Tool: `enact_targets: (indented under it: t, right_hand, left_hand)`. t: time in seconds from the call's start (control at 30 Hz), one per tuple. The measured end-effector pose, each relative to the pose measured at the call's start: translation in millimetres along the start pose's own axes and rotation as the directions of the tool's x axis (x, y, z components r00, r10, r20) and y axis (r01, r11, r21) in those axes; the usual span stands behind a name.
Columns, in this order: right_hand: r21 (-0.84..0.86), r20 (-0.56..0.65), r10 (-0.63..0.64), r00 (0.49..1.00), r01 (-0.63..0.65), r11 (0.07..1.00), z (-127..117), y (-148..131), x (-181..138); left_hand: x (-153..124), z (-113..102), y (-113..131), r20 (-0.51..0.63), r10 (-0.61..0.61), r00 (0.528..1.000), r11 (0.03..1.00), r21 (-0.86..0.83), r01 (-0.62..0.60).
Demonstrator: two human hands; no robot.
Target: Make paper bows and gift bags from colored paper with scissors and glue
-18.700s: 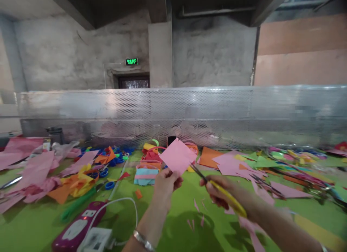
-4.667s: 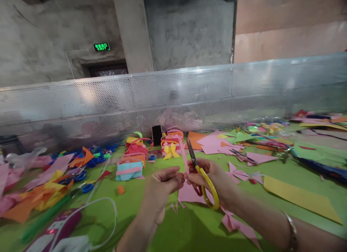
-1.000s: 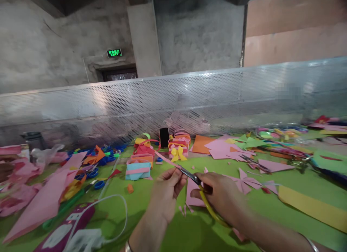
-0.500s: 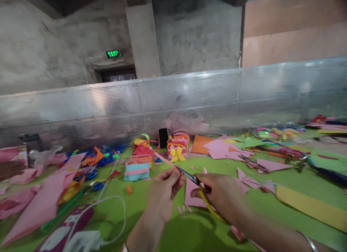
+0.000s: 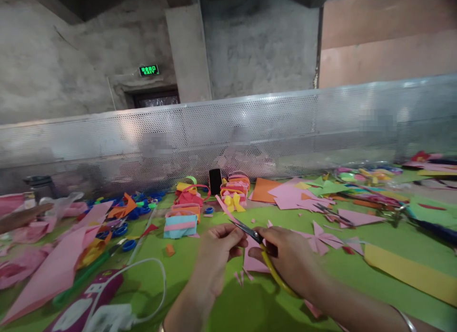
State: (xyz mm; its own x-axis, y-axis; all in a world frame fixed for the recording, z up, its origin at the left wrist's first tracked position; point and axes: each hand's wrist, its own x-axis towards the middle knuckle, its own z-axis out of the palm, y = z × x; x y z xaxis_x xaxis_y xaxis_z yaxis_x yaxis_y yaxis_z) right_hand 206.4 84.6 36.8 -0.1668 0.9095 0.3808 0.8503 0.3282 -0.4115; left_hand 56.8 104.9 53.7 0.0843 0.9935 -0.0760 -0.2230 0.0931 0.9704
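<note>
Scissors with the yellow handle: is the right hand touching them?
Touching. The head view shows the right hand closed on the scissors, with the yellow handle loop emerging from under its palm.

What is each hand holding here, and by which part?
The left hand pinches a thin pink paper strip near its lower end. The right hand holds the scissors by their yellow handles.

A rough grey concrete wall (image 5: 64,51) fills the back, with a square pillar (image 5: 187,51) in its middle and bare brown boards (image 5: 385,42) to the right. A green exit sign (image 5: 149,70) glows over a dark doorway (image 5: 156,98) left of the pillar. A long perforated metal screen (image 5: 303,127) stands along the far edge of the green table (image 5: 239,308), catching soft light.
</note>
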Motion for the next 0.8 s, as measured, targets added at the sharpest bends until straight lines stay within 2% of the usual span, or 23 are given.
enact_targets:
  t: [0.2,0.57,0.8]
  right_hand:
    - [0.001,-0.051,-0.038,0.998,0.038,0.999,7.6,4.5,0.5]
    - [0.063,-0.029,-0.012,0.999,0.014,0.998,9.5,3.3,-0.3]
    - [0.054,-0.03,-0.014,0.999,0.016,0.998,9.9,6.5,-0.2]
  left_hand:
    - [-2.1,2.5,1.9,0.014,-0.021,1.0,0.999,-0.036,0.021]
    - [-2.7,2.8,2.3,0.019,-0.035,0.999,0.996,-0.081,0.037]
    - [-1.5,3.7,1.6,0.011,-0.029,1.0,0.999,-0.04,0.029]
